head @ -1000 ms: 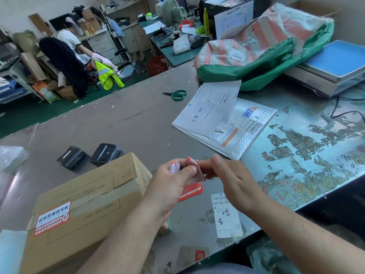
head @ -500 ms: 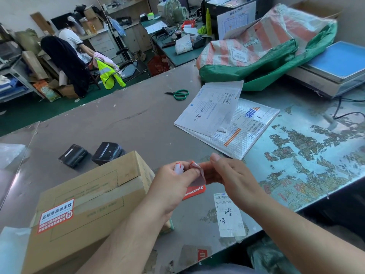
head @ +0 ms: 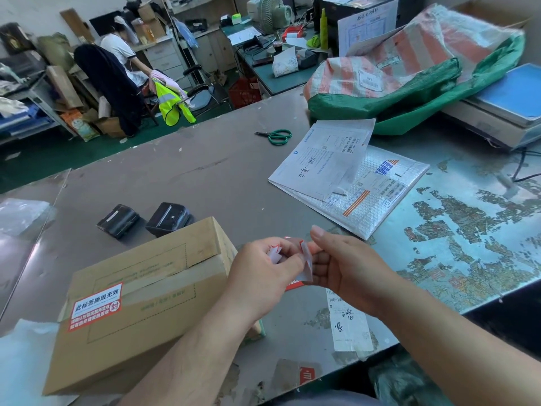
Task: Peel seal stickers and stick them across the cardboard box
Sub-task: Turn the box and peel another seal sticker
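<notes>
The left hand (head: 260, 276) and right hand (head: 348, 268) meet just right of the box (head: 152, 276), above the surface (head: 205, 177). The left fingers are clamped on a white backing (head: 274, 254), and the right fingers pinch the curled sticker (head: 306, 263) between the hands. The box lies flat, with a second sticker (head: 95, 306) stuck over its near-left edge.

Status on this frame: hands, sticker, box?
Left hand, right hand both pinch red-and-white seal sticker. Brown cardboard box bears one applied seal, left end. No object on box top.

green scissors (head: 276, 136) on table (head: 181, 183) | bubble mailer (head: 377, 197) under papers (head: 325, 161) | two black devices (head: 118, 220) beside each other
</notes>
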